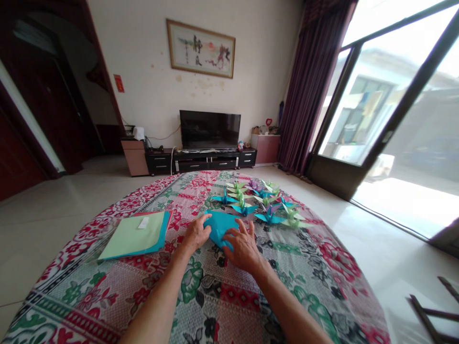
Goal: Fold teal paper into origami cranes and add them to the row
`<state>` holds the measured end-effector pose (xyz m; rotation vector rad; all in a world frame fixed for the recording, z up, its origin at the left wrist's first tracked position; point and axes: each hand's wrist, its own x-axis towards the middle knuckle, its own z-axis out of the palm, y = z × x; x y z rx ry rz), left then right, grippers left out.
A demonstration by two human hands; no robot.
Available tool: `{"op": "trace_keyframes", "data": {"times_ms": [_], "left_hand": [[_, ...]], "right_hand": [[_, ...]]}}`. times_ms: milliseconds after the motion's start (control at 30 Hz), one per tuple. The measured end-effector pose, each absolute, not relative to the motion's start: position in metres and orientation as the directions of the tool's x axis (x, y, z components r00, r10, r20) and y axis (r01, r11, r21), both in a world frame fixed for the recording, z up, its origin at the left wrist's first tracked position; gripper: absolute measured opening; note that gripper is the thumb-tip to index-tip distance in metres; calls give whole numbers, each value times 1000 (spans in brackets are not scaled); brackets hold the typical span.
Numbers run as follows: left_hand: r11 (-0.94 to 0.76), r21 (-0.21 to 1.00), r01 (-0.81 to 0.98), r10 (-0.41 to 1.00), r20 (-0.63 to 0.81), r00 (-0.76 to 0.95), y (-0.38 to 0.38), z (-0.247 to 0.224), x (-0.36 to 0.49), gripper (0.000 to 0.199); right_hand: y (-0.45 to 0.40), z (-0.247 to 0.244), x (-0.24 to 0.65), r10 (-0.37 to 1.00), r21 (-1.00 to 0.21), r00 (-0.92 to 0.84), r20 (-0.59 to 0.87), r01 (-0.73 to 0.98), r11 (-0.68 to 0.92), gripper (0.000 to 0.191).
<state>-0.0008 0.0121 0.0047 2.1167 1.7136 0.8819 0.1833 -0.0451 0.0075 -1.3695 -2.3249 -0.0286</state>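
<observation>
A partly folded sheet of blue origami paper (221, 223) lies on the patterned tablecloth (229, 286) in front of me. My left hand (197, 234) grips its left edge, with thumb and forefinger closed on the paper. At the lower right of the sheet, my right hand (244, 243) has its thumb and forefinger on a folded part, while its other fingers stick out and are bent. Just beyond, several folded paper cranes stand in a group, among them a blue crane (244, 207) and a green crane (294, 218).
To the left lies a stack of green, blue and red paper sheets (132, 234) with a small white piece (144, 223) on top. The round table's edge curves around. Farther off stand a television (210, 130), a low cabinet (215, 160) and a glass door (394, 95).
</observation>
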Motion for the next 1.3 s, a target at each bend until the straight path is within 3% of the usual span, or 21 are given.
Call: {"op": "trace_keyframes", "data": {"times_ms": [167,433,600,800,1000,1300], "left_hand": [[-218,565,796,957,283,62,19,3,5,49],[-355,555,752,874,483,56,30,-19,1,22],[-429,481,765,815,570,98,34,-24,-10,25],[-418,448,790,808,581,98,32,-25,-19,26],[-412,435,801,813,571,108,33,-27,-18,25],[-471,333,817,772,603,199,22,-21,-11,7]], "right_hand": [[-43,5,181,803,-227,-433,409,805,549,15],[-44,-1,177,795,-302,-423,434,763,571,17],[-51,0,170,783,-286,-443,436,757,587,21],[-54,-5,164,786,-298,-428,446,757,582,22],[-54,-4,165,807,-393,-363,467,732,556,15],[-58,-4,167,779,-380,-422,464,700,605,19]]}}
